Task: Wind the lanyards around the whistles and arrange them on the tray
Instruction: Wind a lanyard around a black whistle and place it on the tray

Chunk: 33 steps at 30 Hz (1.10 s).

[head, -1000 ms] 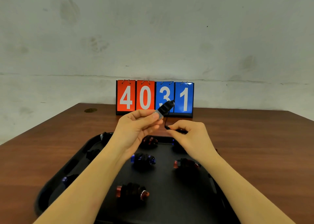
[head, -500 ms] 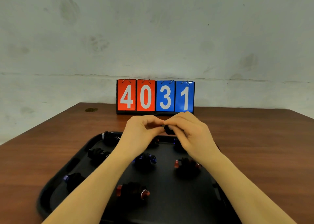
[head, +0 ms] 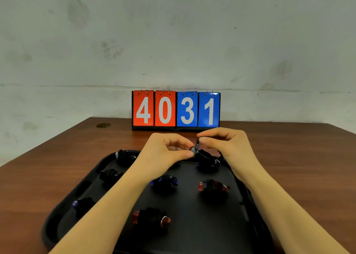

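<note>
My left hand (head: 165, 153) pinches the grey end of a whistle (head: 193, 150) above the far edge of the black tray (head: 240, 205). My right hand (head: 226, 145) pinches the black lanyard (head: 197, 144) just above that end, and the whistle's wound black body (head: 207, 158) slopes down to the right. Several wound whistles lie on the tray: a red one (head: 151, 218) near me, a red one (head: 212, 187) at right, a blue one (head: 166, 181) in the middle, and dark ones (head: 110, 174) at left.
A flip scoreboard (head: 175, 110) reading 4031 stands at the back of the brown wooden table (head: 298, 167), against a pale wall. A small round mark (head: 103, 125) sits at the table's back left. My forearms cross the tray.
One second ago my left hand held the whistle raised with the lanyard stretched to my right hand. The hands came together, and now both hold it lower over the tray's far edge.
</note>
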{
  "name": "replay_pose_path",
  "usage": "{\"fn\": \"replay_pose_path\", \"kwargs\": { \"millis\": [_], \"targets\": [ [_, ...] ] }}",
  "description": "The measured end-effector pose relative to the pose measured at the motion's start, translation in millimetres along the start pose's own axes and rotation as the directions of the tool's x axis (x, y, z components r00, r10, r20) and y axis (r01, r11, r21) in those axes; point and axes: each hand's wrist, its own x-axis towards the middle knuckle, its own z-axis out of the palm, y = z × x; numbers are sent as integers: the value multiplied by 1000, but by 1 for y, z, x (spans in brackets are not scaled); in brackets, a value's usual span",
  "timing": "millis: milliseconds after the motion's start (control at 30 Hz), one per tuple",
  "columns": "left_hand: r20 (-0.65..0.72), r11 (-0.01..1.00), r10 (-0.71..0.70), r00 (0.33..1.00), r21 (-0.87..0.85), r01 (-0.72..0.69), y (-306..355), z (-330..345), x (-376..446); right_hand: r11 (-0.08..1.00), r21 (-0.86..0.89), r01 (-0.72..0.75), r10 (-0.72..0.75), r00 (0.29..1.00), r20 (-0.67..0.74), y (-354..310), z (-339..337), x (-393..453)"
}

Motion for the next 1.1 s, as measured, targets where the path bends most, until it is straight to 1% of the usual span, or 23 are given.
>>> {"fn": "replay_pose_path", "kwargs": {
  "millis": [100,167,233,300,367,467,600,733,800,867,1000,1067,1100],
  "targets": [
    [40,1000,16,999,-22,-15,2,0,-2,995,67,-76,74,997,27,-1,-2,1],
    [29,997,46,999,-56,-44,4,0,-3,995,48,-82,81,996,41,0,-2,3],
    [-30,990,62,998,-123,-66,5,-1,-2,996,6,-87,86,995,44,2,-1,4],
    [-119,981,35,992,-186,-57,4,-2,0,995,-45,-88,91,994,64,3,1,2],
    [-186,976,1,983,-215,-41,2,-3,2,994,-93,-50,61,992,110,3,4,0],
    [-228,977,-24,973,-210,-25,0,-3,4,996,-87,-14,29,986,165,1,7,-2],
    [-242,978,-35,970,-207,-16,-2,-3,5,997,-71,13,6,965,262,-2,7,-4],
    [-281,990,-3,960,-136,-37,-3,-2,5,992,-116,55,-13,943,331,-3,6,-7],
    [-304,997,21,952,-58,-40,-5,-2,6,990,-122,74,-27,935,354,-5,7,-8],
    [-315,999,38,948,26,-31,-8,-2,8,992,-90,84,-47,934,353,-7,6,-8],
    [-317,982,59,947,186,1,-15,-1,11,993,-3,119,-112,945,306,-12,6,-11],
    [-297,972,64,953,236,8,-17,-1,12,988,13,154,-152,959,240,-13,7,-11],
    [-285,966,71,956,257,5,-18,-1,12,982,-22,186,-178,965,193,-11,7,-10]
  ]
}}
